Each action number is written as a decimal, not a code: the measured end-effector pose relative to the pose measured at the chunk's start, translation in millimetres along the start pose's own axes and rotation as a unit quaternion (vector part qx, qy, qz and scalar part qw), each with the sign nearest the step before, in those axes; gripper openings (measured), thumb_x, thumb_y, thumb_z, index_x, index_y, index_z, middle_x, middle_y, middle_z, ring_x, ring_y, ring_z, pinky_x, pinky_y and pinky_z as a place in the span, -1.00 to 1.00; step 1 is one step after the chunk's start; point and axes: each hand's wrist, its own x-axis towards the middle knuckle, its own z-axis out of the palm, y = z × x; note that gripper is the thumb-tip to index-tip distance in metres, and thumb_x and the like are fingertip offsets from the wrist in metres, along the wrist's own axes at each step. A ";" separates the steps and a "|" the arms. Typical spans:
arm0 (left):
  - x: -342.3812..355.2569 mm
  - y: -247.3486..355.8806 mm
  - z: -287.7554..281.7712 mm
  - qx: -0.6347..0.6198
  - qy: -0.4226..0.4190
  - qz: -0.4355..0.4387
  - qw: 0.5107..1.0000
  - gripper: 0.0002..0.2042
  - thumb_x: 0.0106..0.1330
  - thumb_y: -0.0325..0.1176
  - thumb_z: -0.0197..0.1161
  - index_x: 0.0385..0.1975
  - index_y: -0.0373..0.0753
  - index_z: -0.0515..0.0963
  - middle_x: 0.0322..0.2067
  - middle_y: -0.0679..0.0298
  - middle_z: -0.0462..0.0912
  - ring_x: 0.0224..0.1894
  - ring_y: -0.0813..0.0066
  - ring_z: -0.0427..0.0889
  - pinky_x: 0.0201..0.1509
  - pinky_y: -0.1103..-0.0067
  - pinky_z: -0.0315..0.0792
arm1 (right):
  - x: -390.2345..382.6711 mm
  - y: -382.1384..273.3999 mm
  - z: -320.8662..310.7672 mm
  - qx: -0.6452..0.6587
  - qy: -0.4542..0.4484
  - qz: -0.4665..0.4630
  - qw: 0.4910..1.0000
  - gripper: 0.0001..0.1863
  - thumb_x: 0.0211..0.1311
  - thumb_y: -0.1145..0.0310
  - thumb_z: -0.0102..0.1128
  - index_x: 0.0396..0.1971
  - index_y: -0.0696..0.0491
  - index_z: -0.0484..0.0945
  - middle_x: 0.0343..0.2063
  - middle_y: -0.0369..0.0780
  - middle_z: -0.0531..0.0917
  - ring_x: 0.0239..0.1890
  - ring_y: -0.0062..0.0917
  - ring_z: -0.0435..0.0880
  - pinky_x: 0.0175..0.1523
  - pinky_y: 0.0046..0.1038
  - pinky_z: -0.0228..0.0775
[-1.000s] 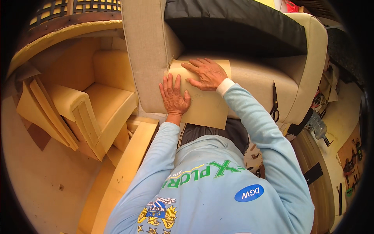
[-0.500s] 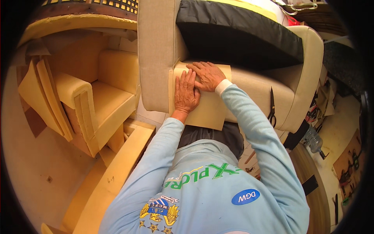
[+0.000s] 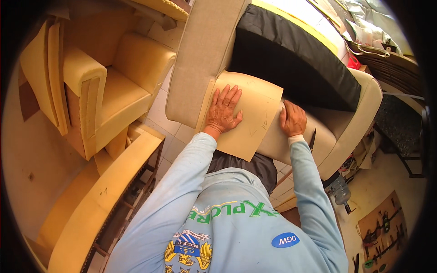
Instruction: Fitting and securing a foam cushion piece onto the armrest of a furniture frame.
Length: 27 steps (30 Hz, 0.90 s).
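Observation:
A thin yellow foam sheet (image 3: pixel 248 119), with pen marks near its right edge, lies over the front of a beige sofa seat (image 3: pixel 291 152). My left hand (image 3: pixel 223 111) presses flat on the sheet's left part, fingers spread. Just beyond the sheet's right edge, my right hand (image 3: pixel 294 119) rests over the seat, fingers loosely bent and thumb apart, with nothing visible in it. Close to the right wrist are black scissors (image 3: pixel 312 139) on the seat, partly covered by the sleeve.
A black cushion panel (image 3: pixel 296 54) stands along the sofa's back, between beige arms. At left are a foam-covered armchair (image 3: pixel 120 98) and a long foam-covered frame (image 3: pixel 109 191). A clear water bottle (image 3: pixel 340 190) and a tool board (image 3: pixel 382 232) are at right.
My right hand has slid off the sheet to the right, toward the scissors. My left hand stays on the foam, its thumb now spread. The view has shifted and turned.

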 end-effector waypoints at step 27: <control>2.5 4.2 2.5 0.016 -0.022 0.002 1.000 -0.24 0.20 -0.05 0.11 0.46 -0.07 0.13 0.46 0.28 0.13 0.53 0.23 0.01 0.59 0.17 -0.20 | -2.0 2.3 1.7 0.015 0.081 -0.005 0.997 -0.69 0.05 0.37 0.09 -0.20 0.11 0.65 -0.21 -0.15 0.74 -0.16 -0.29 0.70 0.00 -0.30 0.47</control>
